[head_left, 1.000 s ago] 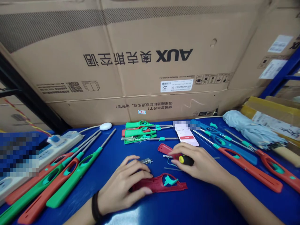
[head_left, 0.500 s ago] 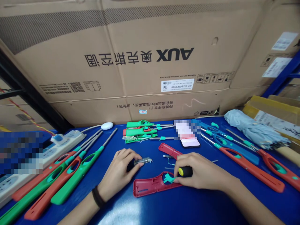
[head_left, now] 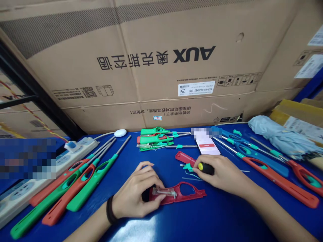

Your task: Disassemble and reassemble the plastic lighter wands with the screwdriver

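Note:
My left hand [head_left: 140, 191] has its fingers closed around one end of a clear lighter fuel tank [head_left: 164, 192]. The tank lies over the handle end of an open red lighter shell half [head_left: 180, 198], which my fingertips also meet. My right hand [head_left: 218, 173] grips a screwdriver with a black and yellow handle [head_left: 207, 168]; its shaft is mostly hidden. At the same fingertips is a teal trigger piece [head_left: 188, 167], over a thin wire. Behind it rests a second red shell half [head_left: 185, 157], partly covered by my right hand.
Orange and green long-nosed lighters lie at left, beside a power strip [head_left: 78, 148]. Opened green lighters [head_left: 155, 137] and a phone [head_left: 207, 146] are at the back. On the right are an orange lighter [head_left: 277, 183], blue shells and a folded umbrella [head_left: 275, 134].
My left hand has brought the fuel tank right and down onto the red shell half. My right hand has lifted the teal trigger away from that shell toward the back. The view has shifted slightly.

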Demonstrator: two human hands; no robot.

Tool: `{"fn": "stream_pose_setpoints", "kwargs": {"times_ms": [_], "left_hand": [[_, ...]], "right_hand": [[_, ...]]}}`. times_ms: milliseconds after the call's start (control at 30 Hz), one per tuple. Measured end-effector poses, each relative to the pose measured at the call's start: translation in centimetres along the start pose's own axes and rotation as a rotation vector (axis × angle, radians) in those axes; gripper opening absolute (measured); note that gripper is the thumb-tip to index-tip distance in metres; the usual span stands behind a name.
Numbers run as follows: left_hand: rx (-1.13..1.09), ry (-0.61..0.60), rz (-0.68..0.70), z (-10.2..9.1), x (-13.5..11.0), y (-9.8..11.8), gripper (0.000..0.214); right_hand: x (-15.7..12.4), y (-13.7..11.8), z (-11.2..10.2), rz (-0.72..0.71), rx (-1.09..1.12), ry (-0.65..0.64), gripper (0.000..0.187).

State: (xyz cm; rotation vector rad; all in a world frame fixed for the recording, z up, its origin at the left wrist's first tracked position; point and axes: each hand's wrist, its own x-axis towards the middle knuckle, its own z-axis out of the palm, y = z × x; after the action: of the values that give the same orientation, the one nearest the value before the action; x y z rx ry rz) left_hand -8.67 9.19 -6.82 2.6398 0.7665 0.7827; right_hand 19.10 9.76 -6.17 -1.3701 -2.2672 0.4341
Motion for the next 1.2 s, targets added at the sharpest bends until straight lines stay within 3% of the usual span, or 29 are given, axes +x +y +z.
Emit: {"fn": "stream_pose_setpoints", "kwargs": {"times_ms": [133,300,567,700,900,1200], "left_hand": [[0.012,-0.043,-0.018,0.1,0.0,-0.2,0.011],[0.018,-0.114,-0.015,0.2,0.0,-0.3,0.014],[0.048,-0.04,0.01,0.2,-0.1,-0.5,0.018],[0.023,-0.069,0.02,-0.2,-0.1,-0.5,0.016],[0.002,-0.185,0.0,-0.6,-0.3,-0.4,0.014],[0.004,-0.189,-0.01,-0.8,-0.3,-0.1,0.021]], "right_hand": [[0.1,0.4,0.0,0.036,-0.079,0.054,0.012],[0.1,0.1,0.1,0.049,-0.081,0.027,0.01],[0.3,0.5,-0.1,0.13,-0.103,0.13,0.012],[0.4,0.6,-0.3,0.168,-0.084,0.168,0.011],[0.4,0.4,-0.4,0.199,-0.071,0.177,0.013],[0.3,0.7,-0.3,0.194,-0.06,0.157,0.011]]}}
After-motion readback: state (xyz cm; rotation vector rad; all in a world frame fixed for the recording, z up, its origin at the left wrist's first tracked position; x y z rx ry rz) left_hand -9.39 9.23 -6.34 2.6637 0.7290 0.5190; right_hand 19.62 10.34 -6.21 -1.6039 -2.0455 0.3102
